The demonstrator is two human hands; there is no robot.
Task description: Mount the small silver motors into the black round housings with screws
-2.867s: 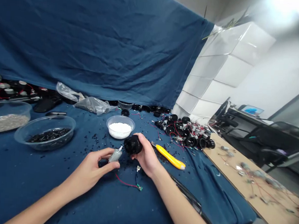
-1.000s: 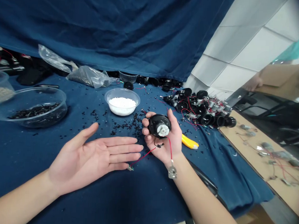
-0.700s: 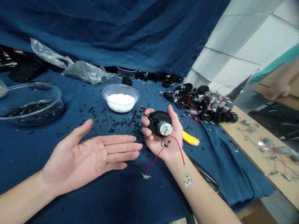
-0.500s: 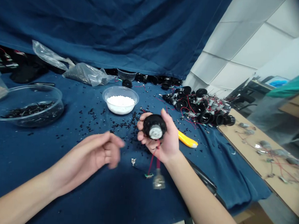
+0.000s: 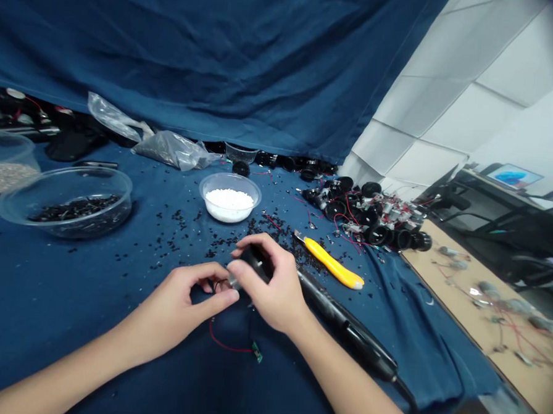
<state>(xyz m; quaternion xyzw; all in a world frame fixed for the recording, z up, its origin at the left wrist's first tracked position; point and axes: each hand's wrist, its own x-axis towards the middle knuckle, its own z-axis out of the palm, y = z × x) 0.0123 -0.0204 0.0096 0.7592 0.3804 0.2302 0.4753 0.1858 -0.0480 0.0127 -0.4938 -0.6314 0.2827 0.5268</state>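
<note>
My right hand [image 5: 275, 284] is wrapped round a black, round plastic housing [image 5: 256, 261] with a silver motor-like end, now tipped toward the left. At that silver end my left hand [image 5: 197, 295] is closed, thumb and fingertips drawn together beside a thin dark wire; what exactly they grip is hidden. A red wire [image 5: 227, 346] hangs below the hands and runs to a small green circuit board [image 5: 256, 352]. Just right of my right hand lies a black electric screwdriver-like tool [image 5: 344, 322] with a cord. Beyond it rests a yellow-handled cutter [image 5: 333, 264].
A clear bowl of white granules [image 5: 229, 206] stands ahead, among scattered black bits. To the left are a clear bowl of black pieces [image 5: 67, 214] and a tub of pale granules [image 5: 4, 177]. Wired black housings [image 5: 369, 212] are heaped at the right, beside a brown board [image 5: 467, 291].
My left hand has moved right to meet the housing. My right hand has come lower and left, turning the housing's silver end from facing me toward the left hand. The view has shifted slightly.
</note>
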